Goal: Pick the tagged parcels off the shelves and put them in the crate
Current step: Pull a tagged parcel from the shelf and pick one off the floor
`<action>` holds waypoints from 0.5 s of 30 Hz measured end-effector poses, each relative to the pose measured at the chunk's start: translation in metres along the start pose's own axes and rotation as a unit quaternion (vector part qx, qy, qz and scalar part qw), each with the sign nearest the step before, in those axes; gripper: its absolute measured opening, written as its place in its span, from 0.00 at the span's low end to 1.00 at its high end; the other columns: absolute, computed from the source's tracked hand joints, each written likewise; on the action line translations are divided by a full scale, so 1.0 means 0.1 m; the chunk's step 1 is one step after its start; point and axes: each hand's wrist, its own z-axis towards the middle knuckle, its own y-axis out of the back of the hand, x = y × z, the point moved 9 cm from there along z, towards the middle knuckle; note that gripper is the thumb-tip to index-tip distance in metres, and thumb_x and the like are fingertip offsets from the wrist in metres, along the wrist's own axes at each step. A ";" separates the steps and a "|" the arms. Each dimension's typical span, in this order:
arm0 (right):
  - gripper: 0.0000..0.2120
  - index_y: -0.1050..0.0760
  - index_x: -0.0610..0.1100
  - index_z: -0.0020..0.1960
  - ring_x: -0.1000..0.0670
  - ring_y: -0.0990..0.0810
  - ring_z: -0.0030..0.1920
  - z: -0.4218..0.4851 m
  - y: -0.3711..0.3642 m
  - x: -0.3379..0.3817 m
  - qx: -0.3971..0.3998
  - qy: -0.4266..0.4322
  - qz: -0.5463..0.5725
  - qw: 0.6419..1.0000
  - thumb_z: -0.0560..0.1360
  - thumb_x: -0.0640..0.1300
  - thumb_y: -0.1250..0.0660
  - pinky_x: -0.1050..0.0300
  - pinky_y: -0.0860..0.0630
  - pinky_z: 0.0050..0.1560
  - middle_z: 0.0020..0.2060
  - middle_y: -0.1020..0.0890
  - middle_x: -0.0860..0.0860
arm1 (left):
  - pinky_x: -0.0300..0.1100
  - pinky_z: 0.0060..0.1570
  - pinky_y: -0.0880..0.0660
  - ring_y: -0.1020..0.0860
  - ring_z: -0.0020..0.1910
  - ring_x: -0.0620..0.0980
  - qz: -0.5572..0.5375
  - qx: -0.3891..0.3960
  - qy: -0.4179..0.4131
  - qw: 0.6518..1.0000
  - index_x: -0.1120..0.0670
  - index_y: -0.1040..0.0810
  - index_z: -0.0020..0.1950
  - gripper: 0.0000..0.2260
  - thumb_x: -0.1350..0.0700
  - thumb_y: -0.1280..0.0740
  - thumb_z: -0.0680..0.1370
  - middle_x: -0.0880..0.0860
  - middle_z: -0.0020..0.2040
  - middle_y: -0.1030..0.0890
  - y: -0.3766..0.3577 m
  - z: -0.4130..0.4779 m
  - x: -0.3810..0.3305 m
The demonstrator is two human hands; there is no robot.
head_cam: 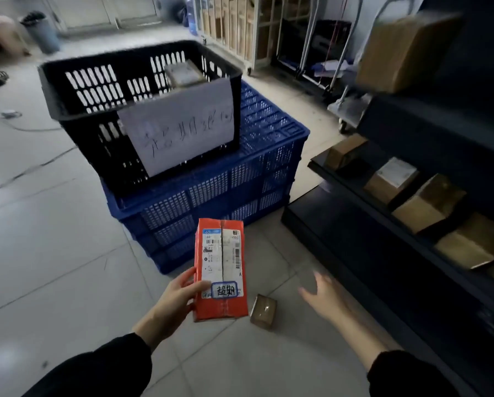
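My left hand point(180, 299) grips a red parcel point(221, 306) by its left edge, held upright in front of me. The parcel carries a shipping label and a white tag with a blue border and handwritten characters. Ahead stands a black crate point(76, 116) with a handwritten paper sign on its front, resting on a blue crate point(211, 193). One pale parcel point(184, 73) lies inside the black crate. My right hand point(326, 299) is open and empty, blurred, low beside the dark shelves point(383, 219) on the right.
Several brown parcels point(429, 204) sit in a row on the shelf, and a larger one point(403, 50) higher up. A small brown box point(264, 310) lies on the tiled floor below the red parcel. A trolley and racks stand behind; a grey bin point(42, 32) at far left.
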 end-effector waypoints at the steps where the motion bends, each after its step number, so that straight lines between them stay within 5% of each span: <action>1: 0.34 0.48 0.41 0.75 0.45 0.39 0.72 0.14 -0.18 -0.08 0.009 -0.004 -0.006 1.000 0.77 0.52 0.37 0.56 0.38 0.68 0.73 0.40 0.42 | 0.49 0.53 0.23 0.20 0.55 0.57 -0.001 0.001 0.000 1.000 0.53 0.30 0.66 0.26 0.57 0.27 0.70 0.57 0.56 0.18 0.04 0.13 0.13; 5: 0.31 0.36 0.38 0.70 0.41 0.29 0.65 0.72 -0.92 -0.44 0.031 0.010 -0.023 0.999 0.73 0.51 0.32 0.55 0.31 0.61 0.63 0.27 0.39 | 0.47 0.51 0.23 0.20 0.56 0.56 -0.010 -0.006 -0.003 1.000 0.54 0.30 0.68 0.29 0.55 0.27 0.68 0.57 0.58 0.19 0.22 0.70 0.69; 15: 0.41 0.46 0.41 0.74 0.42 0.36 0.69 1.94 -2.48 -1.15 0.058 0.028 -0.173 0.983 0.70 0.55 0.31 0.53 0.35 0.67 0.69 0.35 0.42 | 0.50 0.55 0.23 0.19 0.55 0.55 -0.021 -0.018 0.001 1.000 0.52 0.31 0.69 0.32 0.53 0.29 0.66 0.56 0.58 0.19 0.65 1.71 2.13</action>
